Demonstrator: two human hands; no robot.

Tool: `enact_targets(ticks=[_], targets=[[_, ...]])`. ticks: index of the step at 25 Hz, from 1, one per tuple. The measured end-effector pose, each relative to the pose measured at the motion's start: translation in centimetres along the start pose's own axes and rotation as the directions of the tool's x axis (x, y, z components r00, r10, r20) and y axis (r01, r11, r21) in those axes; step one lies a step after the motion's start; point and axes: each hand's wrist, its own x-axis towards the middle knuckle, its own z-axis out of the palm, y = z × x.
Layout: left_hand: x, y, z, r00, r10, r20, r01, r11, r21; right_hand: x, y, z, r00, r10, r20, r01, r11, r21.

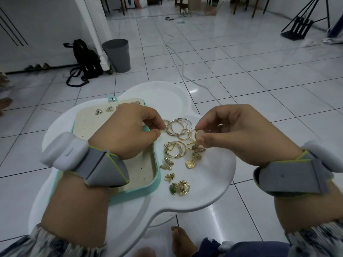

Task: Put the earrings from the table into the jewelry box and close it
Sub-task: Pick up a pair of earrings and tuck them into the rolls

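An open teal jewelry box (154,182) with a cream pegged insert lies on the left of a low white table (213,182). Two triangular stud earrings (104,110) sit pinned at its far edge. My left hand (130,132) hovers over the box, thumb and forefinger pinched on a small gold earring at the box's right rim. My right hand (232,134) pinches a small gold hoop earring (197,134) above the pile. Several loose earrings (178,151) lie between the hands: silver and gold hoops (181,127), butterfly pieces, a green-stone stud (173,188).
A grey waste bin (117,54) and a black backpack (87,62) stand on the tiled floor beyond the table. A white cable (182,69) runs across the tiles. A black stand (300,28) is far right. My bare foot (181,240) shows below the table's near edge.
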Motion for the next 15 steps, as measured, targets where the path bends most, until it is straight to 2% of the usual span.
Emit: enact_targets(ticks=[3,8,11,15], targets=[[-0.2,0.4,-0.2,0.999,0.013,0.030,-0.012,0.999,-0.033,0.3,0.2,0.1,0.999,0.007,-0.053,-0.001,0.994,0.112],[-1.6,2.2,-0.8,0.967,0.100,0.236,-0.075,0.991,-0.115,0.4,0.2,0.1,0.997,0.014,-0.072,-0.001,0.983,0.183],[-2.5,3.5,-0.8,0.936,0.142,0.322,-0.120,0.989,-0.086,0.6,0.2,0.3,0.994,0.005,-0.108,0.016,0.981,0.194],[-3.1,4.5,0.2,0.870,0.171,0.462,-0.224,0.973,0.060,0.6,0.1,0.4,0.991,0.015,-0.130,0.010,0.981,0.193]])
